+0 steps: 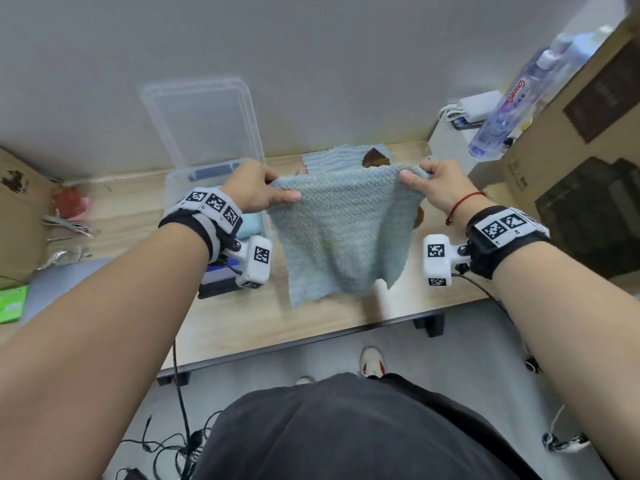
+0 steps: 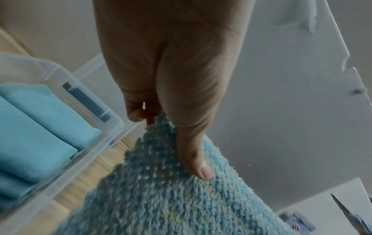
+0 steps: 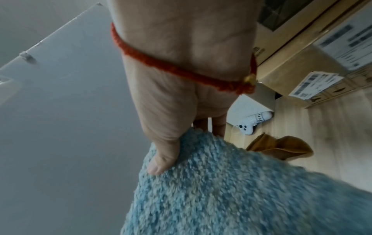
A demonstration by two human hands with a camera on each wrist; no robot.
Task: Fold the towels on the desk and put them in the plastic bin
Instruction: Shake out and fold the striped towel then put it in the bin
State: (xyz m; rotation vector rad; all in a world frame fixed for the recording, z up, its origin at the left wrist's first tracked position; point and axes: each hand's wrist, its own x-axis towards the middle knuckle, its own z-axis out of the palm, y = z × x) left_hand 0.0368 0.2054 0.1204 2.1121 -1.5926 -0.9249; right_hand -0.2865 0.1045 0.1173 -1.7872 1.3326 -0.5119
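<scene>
white controller (image 3: 254,122) tag reads "Tool"

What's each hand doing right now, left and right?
Left hand: closed, pinching the left top corner of the blue towel.
Right hand: closed, pinching the towel's right top corner.

Even, soft indoor lighting in the head view; strong wide-angle bending at the edges. Dimmer, greyer wrist views. Motion blur across the fluffy pale-blue knitted towel (image 3: 241,190); soft focus on the stacked brown cardboard boxes (image 3: 322,63).
</scene>
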